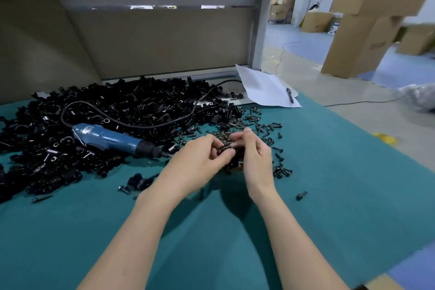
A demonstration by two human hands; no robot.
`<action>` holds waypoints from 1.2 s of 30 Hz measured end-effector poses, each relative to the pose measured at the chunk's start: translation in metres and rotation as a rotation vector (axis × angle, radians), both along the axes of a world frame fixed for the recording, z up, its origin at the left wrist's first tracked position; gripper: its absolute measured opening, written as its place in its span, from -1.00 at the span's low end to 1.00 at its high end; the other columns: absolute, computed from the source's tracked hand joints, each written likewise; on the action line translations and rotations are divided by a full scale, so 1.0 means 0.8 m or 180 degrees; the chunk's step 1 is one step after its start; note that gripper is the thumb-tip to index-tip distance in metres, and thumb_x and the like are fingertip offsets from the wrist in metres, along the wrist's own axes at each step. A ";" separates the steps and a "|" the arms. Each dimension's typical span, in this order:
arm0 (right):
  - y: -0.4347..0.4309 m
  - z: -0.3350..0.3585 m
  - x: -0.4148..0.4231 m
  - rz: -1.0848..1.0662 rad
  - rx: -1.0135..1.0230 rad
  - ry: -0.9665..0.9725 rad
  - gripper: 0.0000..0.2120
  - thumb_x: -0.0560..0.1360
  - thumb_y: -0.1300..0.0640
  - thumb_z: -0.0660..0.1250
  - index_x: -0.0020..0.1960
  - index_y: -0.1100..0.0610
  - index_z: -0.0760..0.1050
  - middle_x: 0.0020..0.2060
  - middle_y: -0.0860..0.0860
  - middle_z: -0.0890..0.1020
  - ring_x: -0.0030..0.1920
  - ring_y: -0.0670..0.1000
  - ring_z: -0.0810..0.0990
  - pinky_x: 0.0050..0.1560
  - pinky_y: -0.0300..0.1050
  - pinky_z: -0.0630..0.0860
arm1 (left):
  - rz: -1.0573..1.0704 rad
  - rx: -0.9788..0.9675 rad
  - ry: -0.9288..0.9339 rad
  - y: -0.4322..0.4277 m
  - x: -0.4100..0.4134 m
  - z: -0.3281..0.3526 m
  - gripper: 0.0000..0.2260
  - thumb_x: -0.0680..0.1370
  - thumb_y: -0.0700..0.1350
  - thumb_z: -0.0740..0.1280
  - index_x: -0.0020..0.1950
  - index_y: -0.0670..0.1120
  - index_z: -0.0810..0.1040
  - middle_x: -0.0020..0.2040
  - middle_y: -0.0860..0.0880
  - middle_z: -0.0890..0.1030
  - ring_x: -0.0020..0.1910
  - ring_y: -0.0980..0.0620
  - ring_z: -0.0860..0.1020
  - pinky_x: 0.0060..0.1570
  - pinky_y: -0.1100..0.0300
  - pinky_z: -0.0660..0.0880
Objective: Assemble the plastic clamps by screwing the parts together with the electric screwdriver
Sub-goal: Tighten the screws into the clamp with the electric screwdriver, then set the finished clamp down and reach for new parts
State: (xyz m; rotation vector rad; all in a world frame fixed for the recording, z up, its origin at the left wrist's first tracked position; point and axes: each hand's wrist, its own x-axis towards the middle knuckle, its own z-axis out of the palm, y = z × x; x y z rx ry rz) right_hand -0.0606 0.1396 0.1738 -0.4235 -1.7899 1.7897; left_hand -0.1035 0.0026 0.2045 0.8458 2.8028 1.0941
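My left hand (200, 160) and my right hand (255, 155) meet over the teal mat (329, 195), both with fingers curled round a black plastic clamp (233, 160). A dark screw (223, 148) is pinched at the left fingertips, against the clamp's top. The blue electric screwdriver (110, 139) lies on its side to the left, tip pointing toward my hands, its black cable (141, 122) looping back over the heap. Neither hand touches it.
A big heap of black clamp parts (82, 125) covers the mat's left and back. Loose screws (256, 122) are scattered behind and right of my hands, one screw (301, 195) apart. White paper (263, 87) with a pen (290, 95) lies behind. Cardboard boxes (367, 31) stand right.
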 end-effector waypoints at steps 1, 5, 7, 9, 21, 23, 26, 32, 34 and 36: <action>0.005 0.002 0.013 -0.0068 0.0005 -0.0026 -0.57 0.69 -0.13 0.18 -0.23 -0.05 0.67 -0.33 -0.16 0.68 -0.28 -0.22 0.58 -0.19 -0.27 0.50 | -0.0007 0.0073 -0.0011 0.008 0.013 -0.003 -0.78 0.54 0.28 0.32 -0.03 0.15 0.50 -0.21 0.14 0.58 -0.29 0.23 0.50 -0.19 0.10 0.52; 0.045 0.015 0.081 -0.0320 0.0444 -0.0430 -0.57 0.55 -0.25 0.12 -0.30 -0.13 0.63 -0.36 -0.14 0.67 -0.36 -0.17 0.53 -0.21 -0.09 0.46 | -0.0296 0.0399 -0.0225 0.050 0.072 -0.007 -0.77 0.58 0.22 0.33 0.04 0.09 0.56 -0.20 0.11 0.61 -0.29 0.22 0.50 -0.27 0.20 0.40; 0.078 0.025 0.120 -0.0409 0.0718 -0.0674 -0.56 0.57 -0.25 0.13 -0.28 -0.08 0.63 -0.40 -0.11 0.67 -0.38 -0.10 0.55 -0.27 -0.10 0.49 | -0.0529 0.0589 -0.0374 0.079 0.105 -0.003 -0.80 0.58 0.19 0.35 0.01 0.09 0.56 -0.20 0.07 0.64 -0.31 0.20 0.52 -0.27 0.20 0.44; 0.114 0.037 0.162 -0.0548 0.1016 -0.0874 -0.54 0.62 -0.19 0.16 -0.27 0.01 0.64 -0.46 -0.13 0.64 -0.43 -0.13 0.56 -0.38 -0.25 0.48 | -0.0739 0.0741 -0.0498 0.112 0.140 0.000 -0.82 0.59 0.16 0.35 -0.01 0.06 0.55 -0.20 0.02 0.66 -0.26 0.11 0.58 -0.17 0.11 0.51; 0.216 0.053 0.314 -0.1224 0.2101 -0.1662 -0.77 0.65 -0.09 0.23 0.05 0.01 0.58 -0.08 -0.06 0.62 -0.02 0.03 0.59 -0.05 -0.02 0.46 | -0.1978 0.0338 -0.0653 0.213 0.235 -0.020 -0.63 0.63 0.23 0.23 0.39 0.13 0.41 0.09 0.16 0.61 0.01 0.20 0.60 0.07 0.12 0.56; 0.196 0.048 0.297 -0.1174 0.2086 -0.1403 -0.79 0.65 -0.06 0.25 0.07 0.01 0.61 -0.08 -0.05 0.67 0.00 0.02 0.64 0.04 0.02 0.53 | -0.1732 0.0528 -0.0541 0.189 0.216 -0.025 -0.68 0.64 0.19 0.24 0.36 0.15 0.43 0.02 0.23 0.58 -0.05 0.26 0.59 0.01 0.18 0.55; 0.152 0.034 0.253 -0.0761 0.2099 -0.1134 -0.83 0.66 -0.02 0.25 0.09 -0.02 0.61 -0.02 -0.07 0.70 0.06 -0.03 0.65 0.12 0.02 0.55 | -0.1051 0.0653 -0.0110 0.131 0.174 -0.038 -0.72 0.66 0.12 0.23 0.35 0.11 0.44 0.01 0.18 0.56 0.00 0.27 0.52 0.04 0.20 0.44; 0.058 -0.012 0.153 0.0239 0.2930 -0.1511 -0.62 0.71 -0.07 0.12 0.49 0.00 0.39 0.43 -0.02 0.49 0.42 0.04 0.42 0.43 0.00 0.34 | 0.0412 -0.0475 0.1217 -0.002 0.117 -0.067 -0.63 0.65 0.07 0.23 0.43 -0.02 0.43 0.28 0.03 0.46 0.32 0.00 0.41 0.36 0.05 0.30; 0.030 -0.025 0.118 0.0432 0.3328 -0.1817 -0.48 0.72 -0.14 0.05 0.62 0.02 0.18 0.60 0.09 0.26 0.62 0.14 0.14 0.61 0.13 0.04 | 0.0873 -0.0811 0.1228 -0.029 0.103 -0.072 -0.56 0.64 0.13 0.22 0.46 -0.04 0.41 0.38 -0.06 0.43 0.43 -0.08 0.35 0.48 -0.05 0.19; 0.010 -0.035 0.084 0.0531 0.3482 -0.2046 -0.37 0.71 -0.23 -0.03 0.68 0.03 -0.02 0.67 0.15 0.00 0.67 0.20 -0.13 0.60 0.24 -0.20 | 0.1339 -0.1021 0.0971 -0.042 0.091 -0.071 -0.49 0.65 0.19 0.16 0.50 -0.06 0.35 0.47 -0.17 0.34 0.52 -0.18 0.24 0.55 -0.17 0.03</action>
